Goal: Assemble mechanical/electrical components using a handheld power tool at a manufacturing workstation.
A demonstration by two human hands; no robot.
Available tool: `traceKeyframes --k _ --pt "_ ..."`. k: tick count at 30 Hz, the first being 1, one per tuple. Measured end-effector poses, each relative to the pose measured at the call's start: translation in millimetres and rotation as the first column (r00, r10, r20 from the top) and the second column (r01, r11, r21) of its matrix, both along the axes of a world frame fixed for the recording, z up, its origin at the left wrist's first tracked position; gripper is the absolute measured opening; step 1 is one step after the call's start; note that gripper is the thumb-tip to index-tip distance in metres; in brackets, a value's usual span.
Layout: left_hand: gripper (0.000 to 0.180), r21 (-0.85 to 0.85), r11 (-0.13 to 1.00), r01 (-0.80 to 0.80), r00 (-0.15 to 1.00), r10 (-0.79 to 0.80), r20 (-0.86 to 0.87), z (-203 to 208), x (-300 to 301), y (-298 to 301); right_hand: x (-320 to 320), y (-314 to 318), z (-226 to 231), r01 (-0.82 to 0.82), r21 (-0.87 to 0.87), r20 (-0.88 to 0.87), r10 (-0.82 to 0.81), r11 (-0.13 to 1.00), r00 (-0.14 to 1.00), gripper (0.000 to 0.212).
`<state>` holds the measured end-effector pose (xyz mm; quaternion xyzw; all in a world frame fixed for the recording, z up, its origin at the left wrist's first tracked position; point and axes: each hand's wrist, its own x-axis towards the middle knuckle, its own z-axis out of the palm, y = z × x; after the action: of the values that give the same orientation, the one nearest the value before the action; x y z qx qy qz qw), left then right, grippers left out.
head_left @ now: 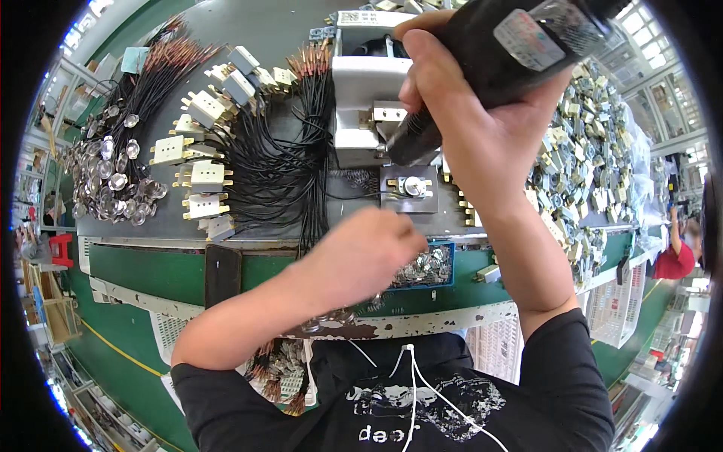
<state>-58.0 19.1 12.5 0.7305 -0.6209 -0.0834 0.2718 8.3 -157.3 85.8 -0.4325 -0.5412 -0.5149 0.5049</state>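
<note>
My right hand (489,113) is wrapped round a black power screwdriver (482,56) with a pale sticker, its narrow end slanting down to the left. Just beyond that end a cream switch-like block (389,113) rests on a white metal holder (361,87). Below, a flat metal fixture (429,202) carries another small part with a round silver top (413,186), joined to a black wire. My left hand (369,245) hovers by a blue tray (444,279) of small metal pieces. Its fingers are curled and blurred, so their grip is hidden.
Black wires with copper ends (309,151) and wired cream blocks (207,175) cover the table's left middle. Round clear-topped parts (109,177) lie at far left. A big heap of cream and grey blocks (587,151) fills the right. White baskets (497,346) stand under the table edge.
</note>
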Motion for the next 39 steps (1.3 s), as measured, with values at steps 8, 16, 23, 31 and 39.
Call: traceKeyframes --k 8,16,23,31,39 --pt "0.016 -0.264 0.933 -0.246 0.923 0.308 0.228 -20 43 -5 -92 3 30 0.327 -0.036 -0.929 -0.153 0.944 0.338 0.019" --pt "0.014 -0.243 0.942 -0.233 0.937 0.284 0.203 -28 39 -14 -98 5 21 0.413 0.003 -0.858 -0.21 0.911 0.469 0.012" --pt "0.009 -0.239 0.945 -0.223 0.967 0.245 0.068 -44 47 -10 -84 5 -5 0.456 -0.027 -0.857 -0.256 0.889 0.448 0.01" --pt "0.011 -0.232 0.949 -0.215 0.97 0.235 0.063 -39 46 -10 -74 3 -20 0.376 0.012 -0.823 -0.205 0.926 0.529 0.012" --pt "0.011 -0.202 0.956 -0.211 0.972 0.226 0.059 -37 47 -9 -67 3 -15 0.37 -0.078 -0.874 -0.242 0.926 0.422 0.017"
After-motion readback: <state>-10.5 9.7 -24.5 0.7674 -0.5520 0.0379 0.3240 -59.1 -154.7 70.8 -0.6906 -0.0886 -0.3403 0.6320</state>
